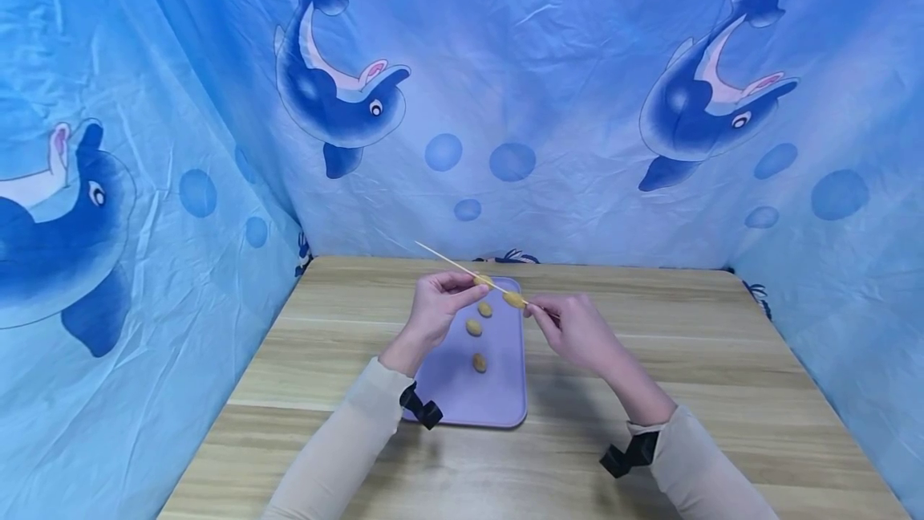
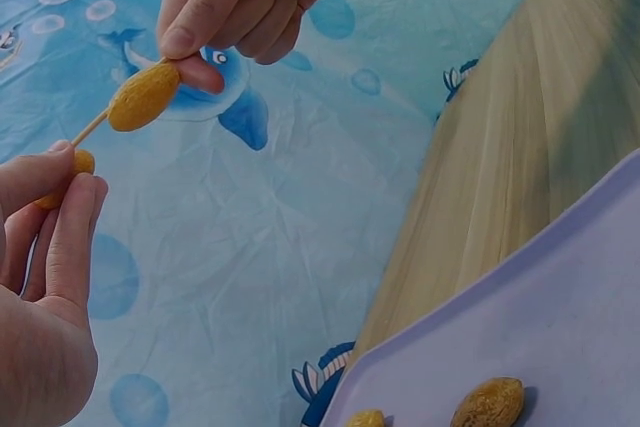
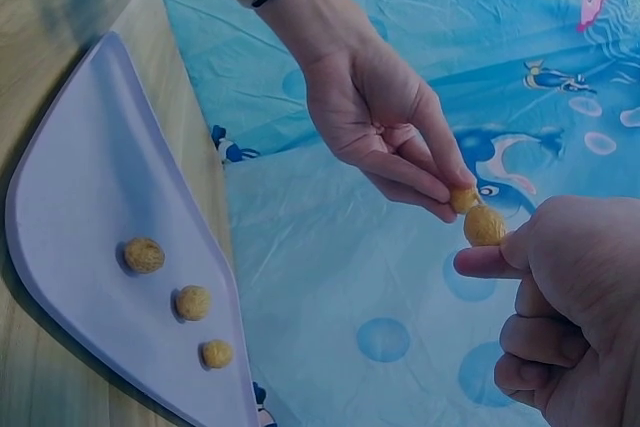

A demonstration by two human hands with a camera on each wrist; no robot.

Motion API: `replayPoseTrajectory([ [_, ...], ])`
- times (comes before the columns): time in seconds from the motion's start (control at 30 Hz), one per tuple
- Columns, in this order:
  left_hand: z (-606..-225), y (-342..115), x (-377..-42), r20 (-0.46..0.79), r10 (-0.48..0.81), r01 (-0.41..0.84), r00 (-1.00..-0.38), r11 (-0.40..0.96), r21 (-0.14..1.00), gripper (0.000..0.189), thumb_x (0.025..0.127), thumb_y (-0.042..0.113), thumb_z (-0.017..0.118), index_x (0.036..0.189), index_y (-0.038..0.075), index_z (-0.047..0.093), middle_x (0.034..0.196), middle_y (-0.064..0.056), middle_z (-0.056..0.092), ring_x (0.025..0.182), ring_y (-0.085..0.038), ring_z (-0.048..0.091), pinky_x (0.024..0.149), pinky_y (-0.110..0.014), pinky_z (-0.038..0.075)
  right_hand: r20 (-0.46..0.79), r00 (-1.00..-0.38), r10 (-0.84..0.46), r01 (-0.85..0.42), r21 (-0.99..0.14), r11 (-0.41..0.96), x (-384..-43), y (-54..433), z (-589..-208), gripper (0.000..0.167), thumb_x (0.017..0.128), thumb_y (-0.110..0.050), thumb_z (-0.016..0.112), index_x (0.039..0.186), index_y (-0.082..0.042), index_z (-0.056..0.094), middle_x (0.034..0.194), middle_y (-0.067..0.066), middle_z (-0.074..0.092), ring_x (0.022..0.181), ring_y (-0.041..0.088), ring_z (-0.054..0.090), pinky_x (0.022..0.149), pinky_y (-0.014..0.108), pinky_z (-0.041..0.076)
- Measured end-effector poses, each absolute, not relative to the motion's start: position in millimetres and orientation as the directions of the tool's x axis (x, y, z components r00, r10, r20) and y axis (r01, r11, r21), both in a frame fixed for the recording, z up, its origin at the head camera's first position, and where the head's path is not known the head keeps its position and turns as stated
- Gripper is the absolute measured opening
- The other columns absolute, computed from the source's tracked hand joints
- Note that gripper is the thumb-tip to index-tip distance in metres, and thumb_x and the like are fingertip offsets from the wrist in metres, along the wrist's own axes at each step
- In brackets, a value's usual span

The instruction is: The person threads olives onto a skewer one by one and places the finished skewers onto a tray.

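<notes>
A thin wooden skewer (image 1: 442,257) is held slanting above the far end of the purple tray (image 1: 498,396), its bare end up and to the left. Two wrinkled, yellow-brown oval pieces sit on it. My left hand (image 1: 435,307) pinches the first oval piece (image 2: 85,161) between thumb and fingers, covering part of it. Closer to the other end is the second oval piece (image 2: 145,97), a short length of stick showing between the two. Right beside that one, my right hand (image 1: 577,331) pinches the skewer's end with thumb and forefinger, its other fingers curled in.
Three more loose oval pieces, one of them a near piece (image 1: 480,363), lie in a rough line on the tray. Under the tray is a wooden table (image 1: 686,327). A blue dolphin-printed curtain (image 1: 577,38) encloses the back and sides. Both wrists wear black straps.
</notes>
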State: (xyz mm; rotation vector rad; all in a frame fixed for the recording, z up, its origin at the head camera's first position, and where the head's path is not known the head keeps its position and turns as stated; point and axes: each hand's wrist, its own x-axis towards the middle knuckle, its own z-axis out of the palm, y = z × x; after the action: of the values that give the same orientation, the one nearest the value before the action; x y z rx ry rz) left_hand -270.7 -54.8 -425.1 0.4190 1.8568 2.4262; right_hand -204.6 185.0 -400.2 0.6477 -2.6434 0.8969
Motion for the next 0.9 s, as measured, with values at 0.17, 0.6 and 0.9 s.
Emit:
replayPoseTrajectory([
  [0.17,-424.2,-54.0,-272.0,0.170,0.214,0.103,-0.962,-0.292,0.951,0.025,0.087,-0.008,0.083,0.091,0.017,0.082,0.090,0.005,0.081,0.085,-0.008,0.078,0.083,-0.023,0.068,0.403,-0.854,-0.329,-0.506,-0.500,0.702,-205.7,184.7,-399.2,0.018,0.107,-0.014,0.065,0.100,-0.008,0.080,0.057,-0.010,0.037,0.049,0.001,0.031,0.043,0.019,0.028],
  [0.6,-424.0,-49.1,-273.9,0.163,0.202,0.102,-0.966,-0.282,0.954,0.030,0.087,-0.012,0.081,0.088,0.018,0.082,0.087,0.004,0.081,0.082,-0.009,0.077,0.078,-0.023,0.068,0.433,-0.834,-0.342,-0.535,-0.478,0.697,-210.0,187.4,-400.9,0.018,0.107,-0.013,0.064,0.099,-0.007,0.079,0.057,-0.010,0.039,0.048,0.000,0.031,0.042,0.019,0.029],
  [0.9,-419.7,-46.4,-273.3,0.134,0.183,0.082,-0.974,-0.266,0.961,0.020,0.089,-0.004,0.083,0.092,0.016,0.082,0.089,0.005,0.081,0.086,-0.011,0.078,0.082,-0.024,0.068,0.566,-0.759,-0.320,-0.586,-0.383,0.714,-209.2,192.8,-399.0,0.005,0.102,-0.010,0.068,0.100,-0.009,0.072,0.064,-0.005,0.055,0.049,0.000,0.037,0.043,0.017,0.035],
])
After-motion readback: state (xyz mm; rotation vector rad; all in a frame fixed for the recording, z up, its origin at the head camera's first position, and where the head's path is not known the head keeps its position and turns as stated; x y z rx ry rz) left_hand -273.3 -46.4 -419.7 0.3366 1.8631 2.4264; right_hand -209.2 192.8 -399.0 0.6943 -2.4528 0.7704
